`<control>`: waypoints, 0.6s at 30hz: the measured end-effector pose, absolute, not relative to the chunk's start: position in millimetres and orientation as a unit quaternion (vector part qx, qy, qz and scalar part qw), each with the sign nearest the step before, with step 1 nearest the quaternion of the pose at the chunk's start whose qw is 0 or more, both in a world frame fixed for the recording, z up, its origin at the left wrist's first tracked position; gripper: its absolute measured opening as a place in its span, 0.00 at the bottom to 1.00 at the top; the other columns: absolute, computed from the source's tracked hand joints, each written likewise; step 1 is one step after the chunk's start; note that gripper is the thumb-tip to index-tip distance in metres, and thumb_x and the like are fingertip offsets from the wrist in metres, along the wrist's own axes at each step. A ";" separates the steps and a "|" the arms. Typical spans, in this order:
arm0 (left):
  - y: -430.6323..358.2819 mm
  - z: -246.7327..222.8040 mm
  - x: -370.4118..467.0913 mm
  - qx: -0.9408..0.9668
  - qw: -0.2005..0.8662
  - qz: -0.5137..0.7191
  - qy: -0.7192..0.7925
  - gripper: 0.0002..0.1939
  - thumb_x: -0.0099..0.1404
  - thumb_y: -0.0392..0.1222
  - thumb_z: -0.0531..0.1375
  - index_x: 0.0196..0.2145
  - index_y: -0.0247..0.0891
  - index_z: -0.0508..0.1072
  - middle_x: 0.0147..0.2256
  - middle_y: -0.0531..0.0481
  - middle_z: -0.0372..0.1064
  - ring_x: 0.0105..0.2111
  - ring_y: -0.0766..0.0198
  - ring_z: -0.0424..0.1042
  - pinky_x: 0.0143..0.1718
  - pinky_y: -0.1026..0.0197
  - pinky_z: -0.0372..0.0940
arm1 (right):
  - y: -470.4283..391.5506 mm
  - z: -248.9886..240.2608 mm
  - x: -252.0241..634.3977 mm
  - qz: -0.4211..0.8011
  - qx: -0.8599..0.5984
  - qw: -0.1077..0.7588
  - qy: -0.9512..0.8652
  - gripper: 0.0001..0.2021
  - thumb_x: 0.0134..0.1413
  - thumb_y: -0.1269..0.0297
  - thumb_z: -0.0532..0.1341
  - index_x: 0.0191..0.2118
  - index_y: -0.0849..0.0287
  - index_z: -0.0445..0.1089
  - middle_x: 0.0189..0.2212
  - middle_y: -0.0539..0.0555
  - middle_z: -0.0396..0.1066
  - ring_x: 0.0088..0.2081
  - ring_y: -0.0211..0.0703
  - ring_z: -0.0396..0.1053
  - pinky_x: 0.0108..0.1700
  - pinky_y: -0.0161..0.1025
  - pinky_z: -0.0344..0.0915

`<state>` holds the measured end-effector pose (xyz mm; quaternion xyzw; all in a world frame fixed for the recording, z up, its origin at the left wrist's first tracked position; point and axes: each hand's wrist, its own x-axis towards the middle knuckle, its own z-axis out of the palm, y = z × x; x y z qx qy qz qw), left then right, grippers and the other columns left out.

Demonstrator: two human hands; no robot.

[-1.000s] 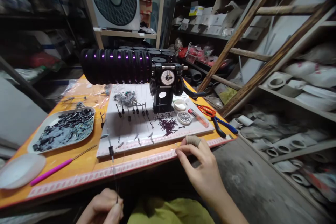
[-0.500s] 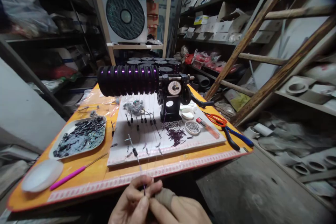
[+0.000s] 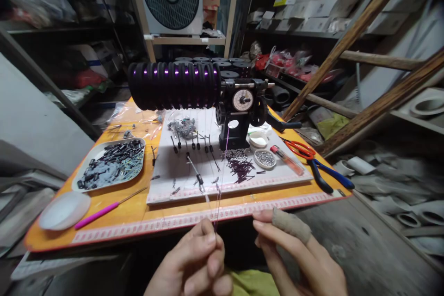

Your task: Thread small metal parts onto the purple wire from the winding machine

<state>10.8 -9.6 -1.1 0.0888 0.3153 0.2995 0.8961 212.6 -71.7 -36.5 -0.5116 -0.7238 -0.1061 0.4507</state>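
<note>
My left hand [image 3: 197, 259] is closed in a pinch in front of the table's near edge, gripping thin fishing line [image 3: 217, 203]. The line runs up from the fingertips over the white board. Close beyond them, a small rig with a black cylindrical piece [image 3: 199, 179] and metal ends hangs on the line. My right hand [image 3: 298, 249], with a beige wrap round one finger, is apart to the right, fingers extended and nothing visible in them. Above the board is a hand-cranked winder [image 3: 243, 101] bearing a row of black spools [image 3: 173, 85] with purple line.
The white board [image 3: 187, 192] holds purple tube pieces [image 3: 240, 169], a dish of metal beads [image 3: 265, 159] and several black-bodied rigs. A tray of black parts [image 3: 111, 164], a pink-handled needle tool [image 3: 97, 216], orange scissors [image 3: 300, 149] and blue pliers [image 3: 328, 175] lie around it.
My hands have separated: the right has moved away to the right and its fingers have opened. My left hand keeps its pinch on the line. The view has tilted down.
</note>
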 end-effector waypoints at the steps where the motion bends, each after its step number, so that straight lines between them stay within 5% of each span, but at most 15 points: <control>1: -9.7 -0.5 10.8 0.099 0.893 0.311 0.310 0.13 0.48 0.37 0.76 0.24 0.34 0.75 0.17 0.57 0.65 0.14 0.81 0.44 0.18 0.73 0.53 | -70.6 -35.6 211.9 -0.097 -0.510 0.458 -0.721 0.21 0.55 0.81 0.63 0.54 0.57 0.73 0.45 0.57 0.80 0.43 0.43 0.80 0.48 0.35 0.78; 4: -11.9 0.9 10.7 0.213 0.810 0.393 0.379 0.18 0.48 0.44 0.77 0.23 0.36 0.71 0.18 0.60 0.58 0.17 0.78 0.47 0.18 0.74 0.43 | -61.1 -27.9 204.8 -0.034 -0.480 0.490 -0.727 0.26 0.55 0.84 0.60 0.58 0.57 0.70 0.45 0.55 0.79 0.44 0.40 0.79 0.48 0.31 0.77; 10: -15.0 0.2 3.2 0.490 0.521 0.485 0.504 0.13 0.54 0.48 0.72 0.22 0.40 0.74 0.20 0.57 0.58 0.18 0.72 0.53 0.20 0.68 0.55 | -17.8 -4.6 176.8 0.070 -0.363 0.464 -0.805 0.29 0.62 0.84 0.56 0.66 0.60 0.60 0.67 0.64 0.55 0.58 0.42 0.69 0.59 0.37 0.70; 14: -12.6 0.8 -5.2 0.537 0.459 0.481 0.519 0.09 0.57 0.45 0.67 0.23 0.42 0.74 0.26 0.52 0.68 0.26 0.65 0.70 0.25 0.68 0.63 | 3.5 4.5 174.6 0.068 -0.345 0.421 -0.836 0.16 0.67 0.78 0.55 0.57 0.63 0.70 0.55 0.66 0.70 0.56 0.44 0.72 0.57 0.39 0.73; 18: -6.7 1.5 -10.6 0.599 0.414 0.485 0.484 0.08 0.62 0.42 0.64 0.25 0.42 0.75 0.26 0.52 0.71 0.26 0.63 0.73 0.25 0.67 0.65 | 9.8 13.2 177.4 0.035 -0.343 0.438 -0.830 0.11 0.66 0.78 0.56 0.45 0.59 0.73 0.47 0.60 0.72 0.49 0.42 0.75 0.50 0.35 0.75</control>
